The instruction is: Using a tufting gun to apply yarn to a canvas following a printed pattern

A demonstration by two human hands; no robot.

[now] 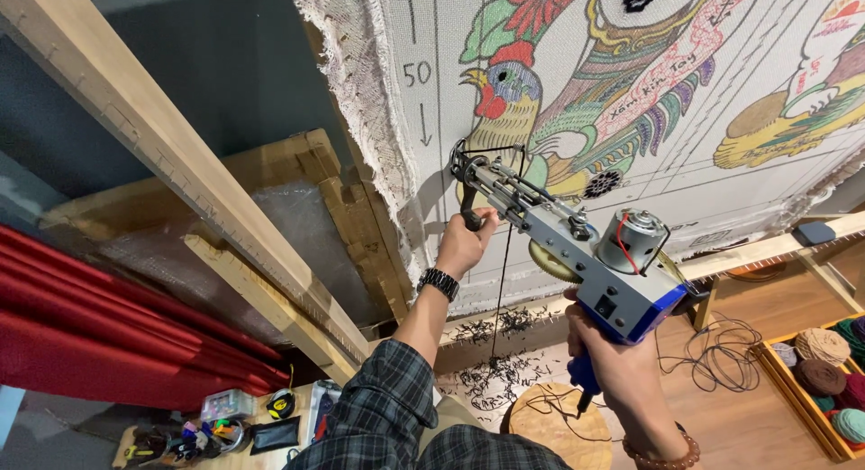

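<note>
Hands (464,243) on tufting gun (577,254) (grey-blue)

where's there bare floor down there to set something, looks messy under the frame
The wooden floor is bare between the round stool and the yarn crate, below the loose cable. Directly under the stretched cloth it is littered with dark yarn clippings. At bottom left, small tools crowd a surface. Both hands, left hand and right hand, grip the tufting gun.

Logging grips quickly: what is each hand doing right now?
Left hand: closed around the black front handle of the grey-and-blue tufting gun.
Right hand: closed around the gun's blue rear grip.
</note>
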